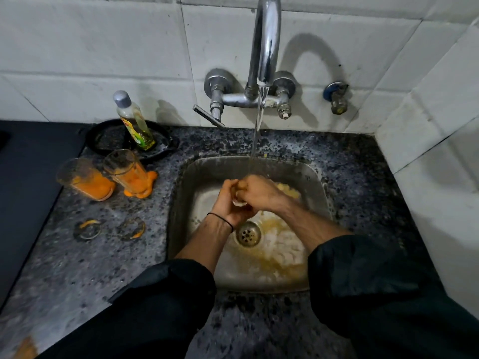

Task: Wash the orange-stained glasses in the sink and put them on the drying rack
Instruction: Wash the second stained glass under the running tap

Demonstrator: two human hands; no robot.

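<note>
Both hands are together over the steel sink (181,203), under the running water (255,141). My right hand (260,194) grips a soapy, yellowish glass (289,191) that lies sideways and is mostly hidden. My left hand (229,204) is curled round its pale near end. The motion is blurred. Two orange-stained glasses stand on the counter at the left, one farther left (83,178) and one nearer the sink (128,172), with orange liquid pooled round their bases.
The tap (264,47) is on the tiled wall. A dish-soap bottle (133,120) stands in a black dish (103,138). Two orange rings (88,228) (132,229) mark the speckled counter. Foam and orange water lie round the drain (248,233). A dark surface (31,177) is at the left.
</note>
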